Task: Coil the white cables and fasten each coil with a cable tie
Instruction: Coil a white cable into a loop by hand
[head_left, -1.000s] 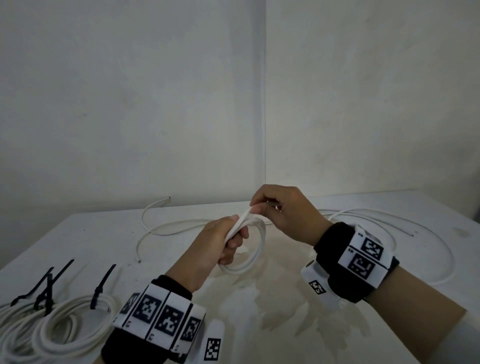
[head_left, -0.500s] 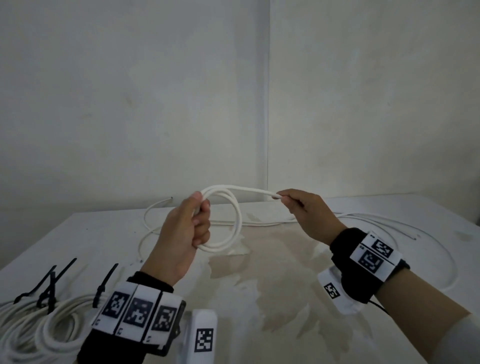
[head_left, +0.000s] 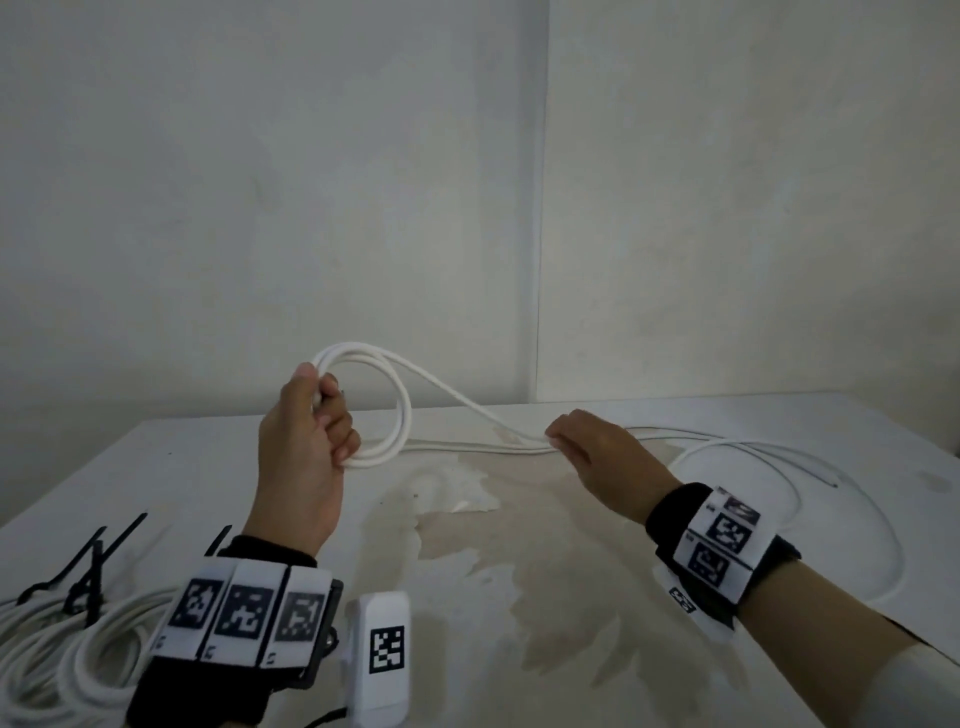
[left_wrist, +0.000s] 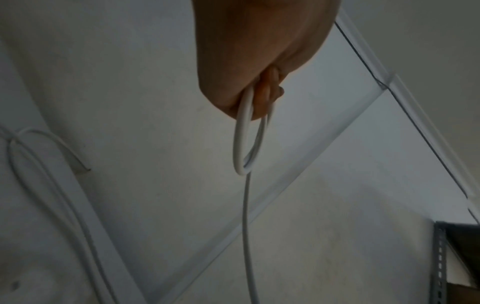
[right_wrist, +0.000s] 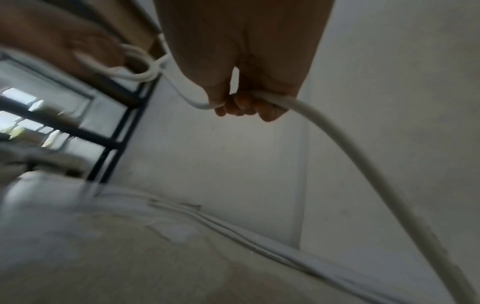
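My left hand (head_left: 317, 415) is raised above the table and grips a small coil (head_left: 400, 410) of white cable with two or three loops; the left wrist view shows the coil (left_wrist: 244, 142) hanging from the curled fingers. From the coil a strand (head_left: 467, 402) slopes down to my right hand (head_left: 563, 441), which holds the cable low near the table. In the right wrist view the fingers (right_wrist: 244, 105) curl round the cable (right_wrist: 337, 133). The loose rest of the cable (head_left: 779, 457) loops over the right side of the table.
Finished white coils (head_left: 62, 654) fastened with black cable ties (head_left: 88, 561) lie at the front left corner. Another white cable (head_left: 467, 446) runs along the back of the white table (head_left: 519, 571). Walls meet in a corner behind the table.
The hands have drawn apart. My left hand rose with the coil and moved left; my right hand slid right and down along the cable, stretching a strand between them.
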